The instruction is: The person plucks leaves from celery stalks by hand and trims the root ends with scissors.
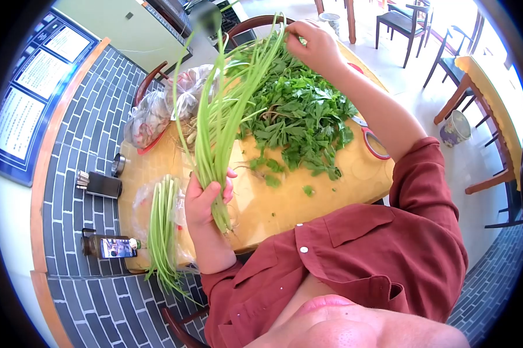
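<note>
My left hand [206,200] is wrapped round the lower end of a bunch of long green stalks [218,133], held upright over the table. At the top of the bunch, my right hand [309,42] has its fingers bent together at the stalk tips; what they pinch is too small to make out. Beneath my right forearm spreads a large heap of leafy greens [302,110]. A second bundle of stalks [164,223] lies on clear plastic at the table's left side.
On the wooden table [308,211] are filled plastic bags [148,119] at the back left and scissors with red handles [376,144] at the right. A phone [118,248] stands by the brick wall. Chairs [405,26] and a bin [455,128] are further right.
</note>
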A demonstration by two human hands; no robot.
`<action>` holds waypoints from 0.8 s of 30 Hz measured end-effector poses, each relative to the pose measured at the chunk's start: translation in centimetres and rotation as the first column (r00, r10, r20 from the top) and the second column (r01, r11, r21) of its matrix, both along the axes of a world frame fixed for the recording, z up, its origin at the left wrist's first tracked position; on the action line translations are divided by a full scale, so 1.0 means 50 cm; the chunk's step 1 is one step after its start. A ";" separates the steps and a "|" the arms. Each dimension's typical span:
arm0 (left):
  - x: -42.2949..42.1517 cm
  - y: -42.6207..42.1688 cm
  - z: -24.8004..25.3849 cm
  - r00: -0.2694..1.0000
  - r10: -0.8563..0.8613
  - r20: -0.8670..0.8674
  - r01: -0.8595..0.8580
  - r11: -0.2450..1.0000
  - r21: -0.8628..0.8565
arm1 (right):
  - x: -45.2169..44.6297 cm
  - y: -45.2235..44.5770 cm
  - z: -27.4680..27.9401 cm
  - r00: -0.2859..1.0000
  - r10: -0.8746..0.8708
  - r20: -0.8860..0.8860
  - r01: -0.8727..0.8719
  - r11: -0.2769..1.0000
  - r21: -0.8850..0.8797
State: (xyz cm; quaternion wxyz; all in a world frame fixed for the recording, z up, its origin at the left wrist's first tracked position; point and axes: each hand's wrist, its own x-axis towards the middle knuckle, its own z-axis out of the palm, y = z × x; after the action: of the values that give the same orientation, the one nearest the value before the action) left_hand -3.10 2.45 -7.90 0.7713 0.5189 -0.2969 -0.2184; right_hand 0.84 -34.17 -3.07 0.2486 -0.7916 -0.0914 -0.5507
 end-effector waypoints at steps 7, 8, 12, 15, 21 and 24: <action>0.021 0.036 -0.004 0.998 -0.056 0.006 0.056 0.990 -0.131 | -0.025 -0.038 0.001 0.741 0.488 -0.462 -0.229 0.830 0.509; 0.023 0.038 -0.004 0.997 -0.071 -0.003 0.069 0.986 -0.153 | -0.025 -0.036 -0.007 0.672 0.473 -0.570 -0.296 0.877 0.379; 0.032 0.043 -0.012 0.987 -0.158 -0.039 0.145 0.963 -0.227 | -0.002 -0.013 -0.026 0.831 0.329 -0.448 -0.344 0.937 0.050; 0.040 0.047 -0.020 0.969 -0.245 -0.036 0.224 0.929 -0.294 | 0.002 0.018 0.025 0.835 0.353 -0.423 -0.358 0.931 0.070; 0.057 0.053 -0.037 0.931 -0.366 -0.020 0.334 0.871 -0.361 | 0.055 0.070 0.101 0.807 0.540 -0.239 -0.577 0.807 -0.126; 0.049 0.046 -0.035 0.926 -0.375 -0.039 0.337 0.870 -0.360 | 0.050 0.083 0.139 0.565 0.635 -0.527 -0.700 0.707 0.101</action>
State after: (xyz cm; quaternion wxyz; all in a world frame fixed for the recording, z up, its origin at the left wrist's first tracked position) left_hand -0.62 4.73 -9.65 0.8117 0.2987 -0.3793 -0.3287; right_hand 3.35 -30.04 3.89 0.4053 -0.8292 -0.3451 -0.1703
